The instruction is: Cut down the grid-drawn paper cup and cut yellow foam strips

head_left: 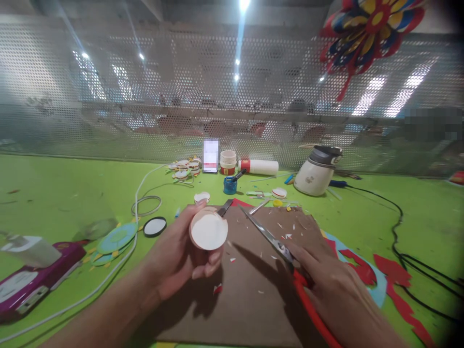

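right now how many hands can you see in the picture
2. The left hand holds a round white piece near the middle; the right hand holds red-handled scissors to its right. No others show.

Between the round piece in our left hand and the scissors in our right hand, we have room to pass above the cardboard. Ahead, the blue jar, white roll and jug block us; a white cable crosses our left, a black cord our right.
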`<state>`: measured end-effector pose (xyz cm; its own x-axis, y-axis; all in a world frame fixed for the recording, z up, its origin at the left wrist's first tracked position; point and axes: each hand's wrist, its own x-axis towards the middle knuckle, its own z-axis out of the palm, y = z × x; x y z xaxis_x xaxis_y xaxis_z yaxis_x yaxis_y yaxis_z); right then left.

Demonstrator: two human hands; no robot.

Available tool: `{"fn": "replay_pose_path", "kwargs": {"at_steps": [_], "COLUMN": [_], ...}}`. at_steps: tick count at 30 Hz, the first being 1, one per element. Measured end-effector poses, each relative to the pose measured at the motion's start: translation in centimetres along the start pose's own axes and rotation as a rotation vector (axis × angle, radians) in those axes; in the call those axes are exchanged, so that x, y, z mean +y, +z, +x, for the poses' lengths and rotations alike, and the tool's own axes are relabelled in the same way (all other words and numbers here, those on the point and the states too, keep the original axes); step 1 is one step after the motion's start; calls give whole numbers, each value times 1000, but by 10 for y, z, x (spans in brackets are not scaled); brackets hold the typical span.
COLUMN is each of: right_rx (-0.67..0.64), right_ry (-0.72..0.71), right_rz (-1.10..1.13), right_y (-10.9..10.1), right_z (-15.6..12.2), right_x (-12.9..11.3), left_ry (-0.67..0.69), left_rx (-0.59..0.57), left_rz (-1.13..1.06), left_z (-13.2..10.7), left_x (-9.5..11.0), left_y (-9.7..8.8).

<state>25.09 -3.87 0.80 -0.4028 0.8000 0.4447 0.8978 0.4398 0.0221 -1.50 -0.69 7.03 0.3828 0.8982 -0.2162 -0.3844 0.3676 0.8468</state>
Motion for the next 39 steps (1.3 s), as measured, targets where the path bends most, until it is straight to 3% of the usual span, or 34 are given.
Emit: {"fn": "replay_pose_path", "kwargs": {"at_steps": [5, 11, 17, 24, 30, 35, 39], "right_rx": [-208, -306, -149, -50, -86, -105, -101], "right_ry": [137, 202, 170, 176, 190, 209, 178], "right_rz": [15, 167, 253, 292, 431, 477, 461], "right_y": [6, -2, 3, 4, 1, -6, -5], "right_z": [6, 10, 6, 6, 7, 8, 5], "right_x": [0, -6, -3, 4, -2, -11, -11], "left_ry": [33, 114, 114, 274, 606, 624, 607], "left_rx": [-31, -102, -171, 13, 238, 277, 337], "left_rz": [-98, -191, -185, 240, 834, 960, 909], "left_z": [-1, -3, -8, -8, -3, -3, -3], "left_x": [-1, -4, -5, -10, -13, -13, -11], "left_y": [1, 0, -4, 0, -3, -7, -3]}}
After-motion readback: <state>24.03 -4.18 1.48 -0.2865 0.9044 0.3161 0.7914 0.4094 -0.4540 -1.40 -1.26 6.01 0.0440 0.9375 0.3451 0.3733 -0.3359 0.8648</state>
